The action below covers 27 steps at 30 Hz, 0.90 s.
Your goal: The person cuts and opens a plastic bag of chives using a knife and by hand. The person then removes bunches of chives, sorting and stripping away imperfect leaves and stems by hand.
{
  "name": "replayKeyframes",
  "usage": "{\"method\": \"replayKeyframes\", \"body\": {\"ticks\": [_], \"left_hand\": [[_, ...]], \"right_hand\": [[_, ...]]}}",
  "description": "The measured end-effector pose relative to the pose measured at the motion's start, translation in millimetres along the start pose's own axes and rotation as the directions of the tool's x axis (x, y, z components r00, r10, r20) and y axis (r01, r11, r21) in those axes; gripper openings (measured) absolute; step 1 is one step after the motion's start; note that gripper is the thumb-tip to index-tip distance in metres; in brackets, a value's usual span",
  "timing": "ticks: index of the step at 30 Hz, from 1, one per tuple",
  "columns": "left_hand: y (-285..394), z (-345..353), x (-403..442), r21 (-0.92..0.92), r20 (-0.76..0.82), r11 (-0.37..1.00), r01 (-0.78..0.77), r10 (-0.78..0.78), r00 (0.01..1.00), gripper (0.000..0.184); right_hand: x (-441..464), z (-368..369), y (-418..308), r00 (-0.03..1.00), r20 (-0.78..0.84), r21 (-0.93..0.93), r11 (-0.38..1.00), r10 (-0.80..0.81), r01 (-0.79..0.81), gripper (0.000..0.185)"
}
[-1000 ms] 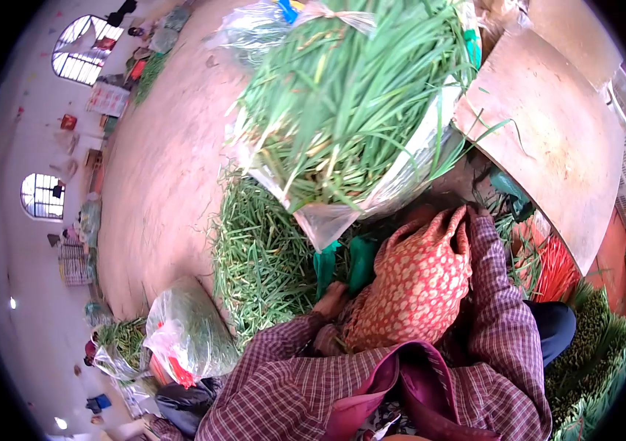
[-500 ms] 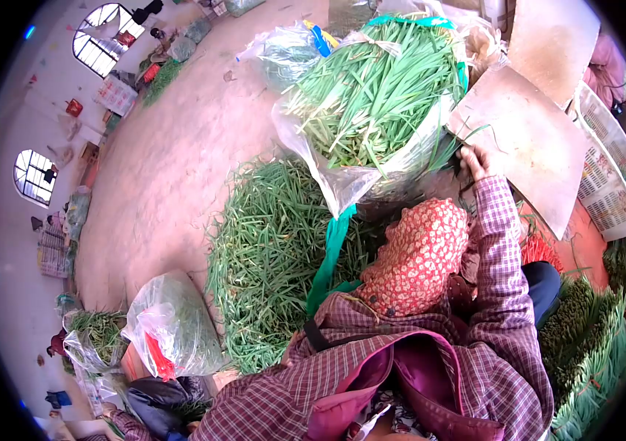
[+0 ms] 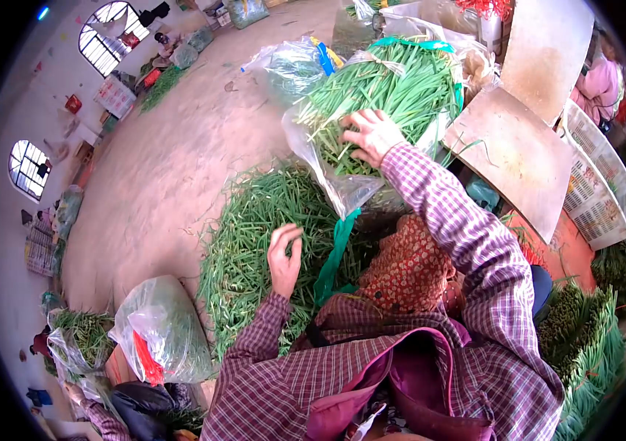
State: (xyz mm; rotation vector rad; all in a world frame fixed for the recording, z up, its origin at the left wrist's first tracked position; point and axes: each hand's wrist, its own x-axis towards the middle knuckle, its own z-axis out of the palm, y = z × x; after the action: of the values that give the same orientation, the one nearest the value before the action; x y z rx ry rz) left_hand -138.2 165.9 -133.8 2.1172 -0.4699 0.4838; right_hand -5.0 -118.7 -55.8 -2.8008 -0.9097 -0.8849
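Two-handed, holds the right hand (image 3: 373,138) at the leaves (image 3: 410,79) in the open bag (image 3: 355,192), with fingers spread, perhaps for a wide grasp; cannot tell if touching. Holds the left hand (image 3: 283,263) over the loose pile (image 3: 243,275), with fingers loosely bent, seemingly pinching nothing. Has bag and pile close by, probably for easy reach.

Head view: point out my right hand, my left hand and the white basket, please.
Right hand (image 3: 375,140): head view, on the back of the hand.
Left hand (image 3: 283,262): head view, on the middle of the hand.
White basket (image 3: 594,211): head view, on its slotted side wall.
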Motion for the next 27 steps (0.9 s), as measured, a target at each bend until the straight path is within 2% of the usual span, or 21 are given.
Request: {"method": "replayKeyframes", "body": {"ticks": [2, 4, 6, 8, 10, 12, 14, 16, 17, 19, 20, 22, 26, 27], "left_hand": [[13.9, 9.5, 35.8, -0.056, -0.043, 0.998, -0.041, 0.039, 0.998, 0.017], [22.8, 18.7, 66.4, -0.075, -0.065, 0.99, -0.122, 0.117, 0.991, 0.018], [34.6, 27.5, 93.9, -0.085, -0.064, 0.976, -0.199, 0.194, 0.979, 0.018], [39.4, 36.2, 117.5, -0.136, -0.061, 0.971, -0.198, 0.191, 0.98, 0.017], [40.8, 43.1, 141.3, -0.142, -0.086, 0.959, -0.247, 0.236, 0.968, 0.017], [55.4, 43.5, 167.1, -0.132, -0.077, 0.938, -0.32, 0.312, 0.947, 0.018], [66.2, 50.7, 196.4, -0.059, -0.049, 0.913, -0.404, 0.402, 0.914, 0.018], [71.8, 67.9, 227.4, -0.139, 0.005, 0.886, -0.443, 0.448, 0.894, 0.019], [71.6, 77.7, 243.8, -0.078, 0.032, 0.871, -0.484, 0.488, 0.872, 0.02], [71.3, 97.9, 276.6, -0.059, 0.104, 0.89, -0.452, 0.455, 0.884, 0.022], [69.1, 107.7, 292.6, -0.03, 0.144, 0.894, -0.448, 0.447, 0.883, 0.024], [64.4, 126.3, 319.1, -0.014, 0.164, 0.89, -0.456, 0.452, 0.877, 0.029], [52.3, 151.9, 360.0, 0.069, 0.217, 0.868, -0.491, 0.467, 0.857, 0.049], [47.8, 155.5, 368.9, 0.082, 0.271, 0.861, -0.502, 0.465, 0.843, 0.055]], "right_hand": [[4.3, 15.7, 7.1, 0.999, -0.01, 0.041, 0.998, -0.046, 0.047, 0.022], [5.5, 24.9, 17.0, 0.995, -0.087, 0.106, 0.992, -0.055, 0.064, 0.016], [12.7, 22.1, 32.9, 0.993, -0.065, 0.113, 0.989, 0.099, -0.091, 0.015], [17.6, 0.9, 56.0, 0.973, -0.109, 0.316, 0.936, 0.201, -0.158, 0.019], [17.9, -23.9, 77.7, 0.886, -0.245, 0.37, 0.883, 0.394, -0.29, 0.023], [22.8, -43.7, 110.2, 0.758, -0.358, 0.598, 0.757, 0.545, -0.262, 0.027], [26.0, -53.5, 139.9, 0.7, -0.294, 0.56, 0.711, 0.65, -0.425, 0.026], [30.5, -44.2, 154.7, 0.727, -0.253, 0.544, 0.715, 0.639, -0.439, 0.025], [33.7, -35.4, 161.0, 0.763, -0.213, 0.405, 0.765, 0.611, -0.5, 0.026], [41.0, -15.3, 170.8, 0.818, -0.143, 0.121, 0.83, 0.558, -0.545, 0.031], [46.7, -11.6, 167.9, 0.782, -0.069, -0.059, 0.78, 0.62, -0.623, 0.032], [53.1, 0.4, 169.9, 0.797, -0.076, -0.244, 0.764, 0.599, -0.597, 0.031], [56.4, 17.8, 187.5, 0.851, -0.016, -0.314, 0.806, 0.524, -0.502, 0.034], [59.5, 17.0, 190.8, 0.851, -0.04, -0.118, 0.843, 0.524, -0.525, 0.034]]}}
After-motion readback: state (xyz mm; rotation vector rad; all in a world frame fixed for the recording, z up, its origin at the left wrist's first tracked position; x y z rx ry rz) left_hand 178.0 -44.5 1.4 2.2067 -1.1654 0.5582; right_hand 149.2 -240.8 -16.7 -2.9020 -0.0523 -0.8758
